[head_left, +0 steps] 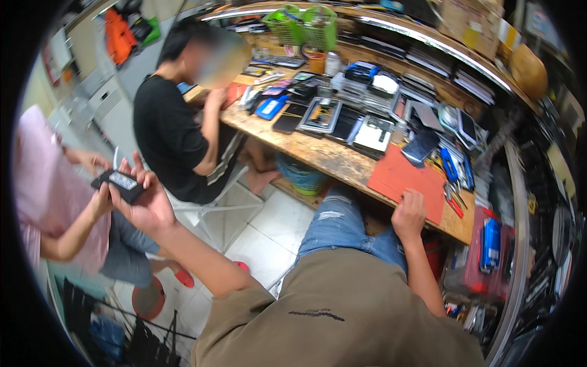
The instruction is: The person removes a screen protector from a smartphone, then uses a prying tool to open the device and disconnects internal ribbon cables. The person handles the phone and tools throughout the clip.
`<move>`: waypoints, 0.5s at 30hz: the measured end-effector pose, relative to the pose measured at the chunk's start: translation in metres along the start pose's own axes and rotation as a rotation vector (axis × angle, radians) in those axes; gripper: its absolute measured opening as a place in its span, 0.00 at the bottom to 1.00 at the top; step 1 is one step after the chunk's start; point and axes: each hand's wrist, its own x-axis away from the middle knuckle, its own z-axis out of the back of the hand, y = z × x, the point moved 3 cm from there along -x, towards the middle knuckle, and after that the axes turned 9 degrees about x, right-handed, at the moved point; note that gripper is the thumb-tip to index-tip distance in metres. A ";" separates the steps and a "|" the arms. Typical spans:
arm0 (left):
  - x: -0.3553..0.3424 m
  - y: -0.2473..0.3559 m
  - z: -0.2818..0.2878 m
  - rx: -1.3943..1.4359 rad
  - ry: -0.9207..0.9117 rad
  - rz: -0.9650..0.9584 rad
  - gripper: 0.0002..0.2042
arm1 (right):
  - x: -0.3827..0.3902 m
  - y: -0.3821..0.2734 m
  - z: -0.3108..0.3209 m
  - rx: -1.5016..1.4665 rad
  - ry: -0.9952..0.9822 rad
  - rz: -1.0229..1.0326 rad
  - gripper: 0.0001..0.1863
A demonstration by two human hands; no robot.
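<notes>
My left hand (151, 205) reaches far out to the left, palm up, with its fingers around one end of a small black box (127, 185) that has a white label. The hands of a person in a pink top meet it there; one of them (101, 199) touches the box's other end. A thin white strip or cable rises beside the box. On the right, my right hand (408, 214) rests with curled fingers on the orange mat (400, 180) at the bench edge. Nothing shows in it. Red-handled pliers (454, 207) lie to its right.
A person in black (168, 134) sits at the wooden bench (293, 144) on a white stool. Phones, clear cases and a dark phone (420, 148) crowd the bench top. Green baskets (302, 27) stand at the back. A red round stool (148, 298) is at lower left.
</notes>
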 end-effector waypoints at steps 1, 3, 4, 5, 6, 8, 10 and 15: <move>0.009 -0.018 0.000 0.044 -0.024 0.033 0.28 | 0.000 0.001 0.000 0.003 0.003 -0.024 0.13; 0.030 -0.063 0.001 0.012 -0.043 0.072 0.26 | -0.002 0.001 0.000 0.009 0.007 -0.005 0.13; 0.042 -0.091 0.001 -0.038 -0.015 0.131 0.26 | -0.004 0.001 0.001 -0.001 0.007 -0.003 0.13; 0.057 -0.119 0.001 -0.084 0.028 0.185 0.25 | -0.006 0.000 0.005 -0.031 0.009 -0.011 0.13; 0.076 -0.150 -0.003 -0.109 -0.024 0.311 0.30 | -0.009 0.000 0.010 -0.081 -0.027 -0.035 0.13; 0.123 -0.210 -0.012 -0.079 -0.147 0.606 0.35 | -0.015 -0.004 0.023 -0.351 -0.113 -0.147 0.15; 0.168 -0.263 -0.015 -0.173 -0.169 0.769 0.42 | -0.018 -0.018 0.041 -0.648 -0.197 -0.155 0.18; 0.266 -0.356 -0.016 -0.423 -0.376 1.075 0.41 | -0.011 -0.042 0.058 -1.200 -0.429 -0.335 0.30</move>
